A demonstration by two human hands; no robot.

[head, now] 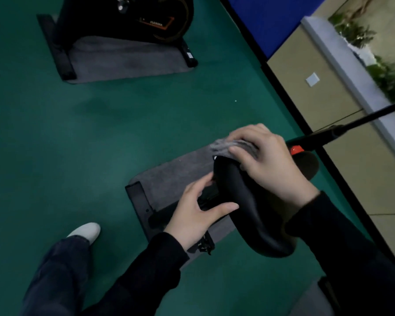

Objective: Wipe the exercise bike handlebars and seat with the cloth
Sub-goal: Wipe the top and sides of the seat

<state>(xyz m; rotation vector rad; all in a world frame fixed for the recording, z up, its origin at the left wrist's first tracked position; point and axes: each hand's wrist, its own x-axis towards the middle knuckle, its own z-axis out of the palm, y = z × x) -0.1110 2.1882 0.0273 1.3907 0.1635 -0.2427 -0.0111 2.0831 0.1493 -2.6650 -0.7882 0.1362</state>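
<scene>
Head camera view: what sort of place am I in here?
Probably a gym or fitness room: a green sports-type floor, another exercise bike standing on a grey mat, and the black bike seat being wiped with a grey cloth.

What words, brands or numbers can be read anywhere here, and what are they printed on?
"HANMA", blurred, so the middle letters are uncertain: pale letters inside an orange outline on the side of the far exercise bike.
White label on that bike's foot: too small to read.
Seat and cloth: no writing visible.
</scene>
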